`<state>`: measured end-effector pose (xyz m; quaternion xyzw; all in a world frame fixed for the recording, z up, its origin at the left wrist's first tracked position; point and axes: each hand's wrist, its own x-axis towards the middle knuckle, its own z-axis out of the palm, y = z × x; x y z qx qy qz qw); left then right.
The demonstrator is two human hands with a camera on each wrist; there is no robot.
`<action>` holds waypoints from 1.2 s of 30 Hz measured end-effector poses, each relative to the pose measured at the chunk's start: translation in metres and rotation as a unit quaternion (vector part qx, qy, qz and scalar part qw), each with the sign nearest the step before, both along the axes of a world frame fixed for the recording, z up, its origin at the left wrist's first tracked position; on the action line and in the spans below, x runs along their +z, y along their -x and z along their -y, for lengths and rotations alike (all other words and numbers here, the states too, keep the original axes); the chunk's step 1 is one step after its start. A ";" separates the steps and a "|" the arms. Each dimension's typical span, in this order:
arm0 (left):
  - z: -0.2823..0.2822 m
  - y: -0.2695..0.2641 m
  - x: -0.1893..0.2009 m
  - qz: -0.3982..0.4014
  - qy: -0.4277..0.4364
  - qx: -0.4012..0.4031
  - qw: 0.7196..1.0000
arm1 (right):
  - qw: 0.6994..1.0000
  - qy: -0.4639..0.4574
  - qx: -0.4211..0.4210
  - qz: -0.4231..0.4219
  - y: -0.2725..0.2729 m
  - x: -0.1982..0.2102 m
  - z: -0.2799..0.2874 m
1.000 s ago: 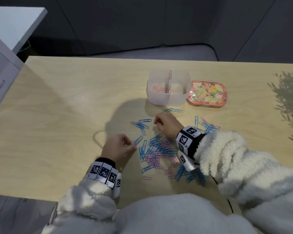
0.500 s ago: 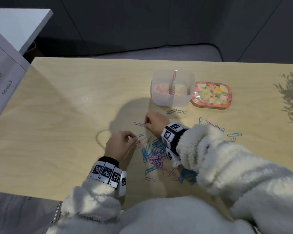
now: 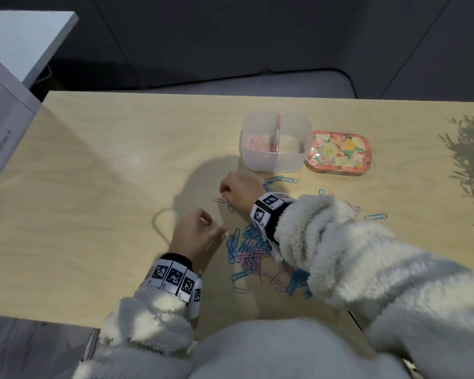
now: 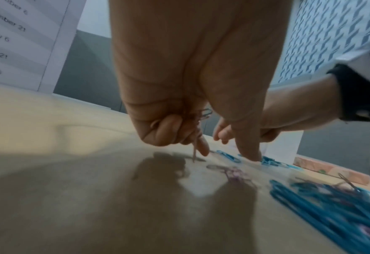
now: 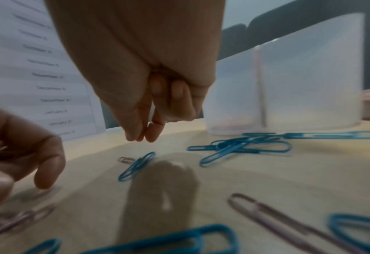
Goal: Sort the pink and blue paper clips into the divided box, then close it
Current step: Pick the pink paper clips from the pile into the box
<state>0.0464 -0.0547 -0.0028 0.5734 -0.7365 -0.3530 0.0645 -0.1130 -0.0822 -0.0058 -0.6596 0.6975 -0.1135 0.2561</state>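
A mixed pile of pink and blue paper clips (image 3: 251,253) lies in front of me on the wooden table (image 3: 93,203). My left hand (image 3: 216,225) is just left of the pile. It grips a few pink clips (image 4: 201,114) in its curled fingers, with forefinger and thumb pointing down at the table. My right hand (image 3: 223,191) hovers beyond it with fingers curled and tips together. No clip shows between them. A single pink clip (image 3: 219,200) and a blue clip (image 5: 136,165) lie just under that hand. The translucent divided box (image 3: 257,165) stands open behind, with pink clips (image 3: 257,142) in its left half.
The floral lid (image 3: 338,154) lies flat to the right of the box. More loose blue clips (image 3: 281,179) lie in front of the box, and another (image 3: 375,216) further right. Printed calendar sheets (image 3: 0,127) overhang the table's left end.
My right hand has moved left from the pile's top to the lone pink clip. My left hand has edged up and right, keeping its grip on the pink clips.
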 end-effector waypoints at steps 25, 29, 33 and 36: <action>0.002 0.012 -0.022 0.120 0.074 -0.183 0.973 | 0.875 -0.108 -0.314 0.353 0.080 -0.007 -0.067; 0.012 0.018 -0.014 0.119 0.058 -0.209 0.969 | 0.987 -0.090 -0.120 0.061 0.064 -0.015 -0.069; 0.035 0.040 0.011 0.019 0.032 -0.204 0.978 | 0.988 -0.131 -0.084 0.018 0.060 -0.014 -0.068; 0.063 0.076 0.039 -0.051 0.053 -0.184 0.980 | 0.990 -0.129 -0.060 -0.014 0.061 -0.009 -0.074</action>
